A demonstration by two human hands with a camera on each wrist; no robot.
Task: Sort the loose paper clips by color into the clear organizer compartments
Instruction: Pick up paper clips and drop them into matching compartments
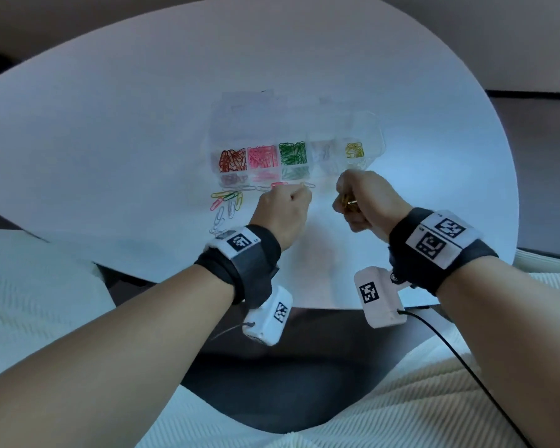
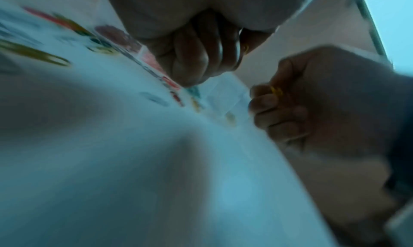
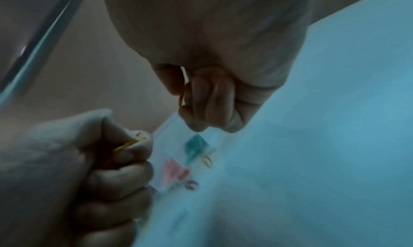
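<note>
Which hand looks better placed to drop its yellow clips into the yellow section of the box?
Right. The right hand already grips yellow clips and sits just below the yellow compartment; the left hand is further left, near the green one.

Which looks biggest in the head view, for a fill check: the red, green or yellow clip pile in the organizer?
1. Red pile and green pile: too alike to rank.
2. Yellow pile: clearly smallest.

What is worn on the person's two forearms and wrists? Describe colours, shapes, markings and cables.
Both forearms are bare. Each wrist carries a black strap with a white tag printed with black square codes. A white camera box, also code-marked, hangs under each wrist, trailing a thin black cable.
</note>
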